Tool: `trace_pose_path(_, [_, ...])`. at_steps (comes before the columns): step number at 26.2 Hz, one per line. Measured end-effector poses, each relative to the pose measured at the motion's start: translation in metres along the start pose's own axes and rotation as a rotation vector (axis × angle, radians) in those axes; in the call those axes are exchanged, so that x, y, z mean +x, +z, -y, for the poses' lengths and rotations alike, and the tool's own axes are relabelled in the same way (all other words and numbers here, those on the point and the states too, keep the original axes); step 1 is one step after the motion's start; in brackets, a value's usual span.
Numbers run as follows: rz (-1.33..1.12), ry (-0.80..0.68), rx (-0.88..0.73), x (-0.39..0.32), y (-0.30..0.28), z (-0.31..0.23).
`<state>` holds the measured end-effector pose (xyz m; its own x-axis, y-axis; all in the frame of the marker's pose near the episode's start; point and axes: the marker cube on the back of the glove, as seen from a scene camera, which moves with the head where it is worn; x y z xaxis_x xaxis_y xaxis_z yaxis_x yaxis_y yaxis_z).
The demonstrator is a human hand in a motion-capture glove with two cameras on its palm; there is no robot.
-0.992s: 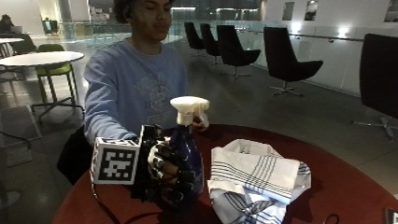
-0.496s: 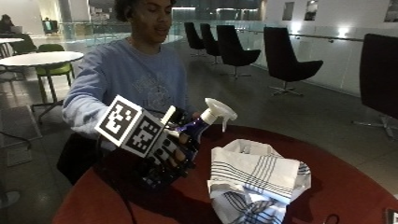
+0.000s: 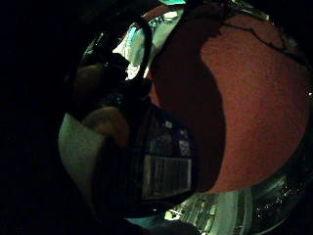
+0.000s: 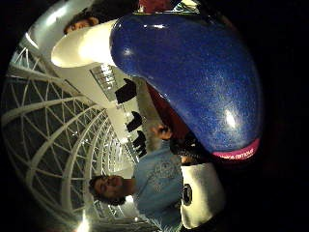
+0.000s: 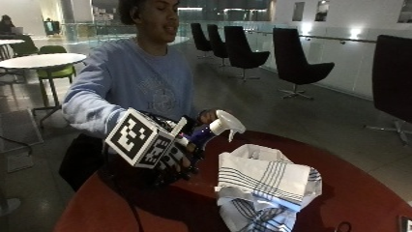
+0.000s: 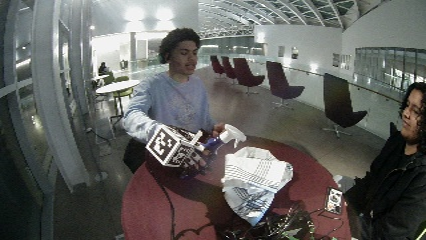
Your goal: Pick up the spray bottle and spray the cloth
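Gloved hand [image 5: 169, 162] gripping spray bottle [image 5: 207, 133], nozzle tilted twd cloth [image 5: 267, 181].

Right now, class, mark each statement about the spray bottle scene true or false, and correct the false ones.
1. The gloved right hand holds the spray bottle tilted, with its white nozzle toward the cloth. True.
2. The cloth is spread flat on the table. False: it sits crumpled in a heap.
3. The spray bottle's body is blue. True.
4. The cloth is plain red. False: it is white with dark stripes; the table is red.
5. The bottle stands on the table, untouched. False: it is lifted off the table in the gloved hand.
6. The person wears a light blue sweatshirt. True.
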<state>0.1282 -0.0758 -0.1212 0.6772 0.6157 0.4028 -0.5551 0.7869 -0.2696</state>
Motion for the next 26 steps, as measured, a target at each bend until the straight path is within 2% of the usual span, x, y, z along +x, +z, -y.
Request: trace_pose_path(26, [-0.028,0.024,0.003,0.0022,0.0056,-0.0109])
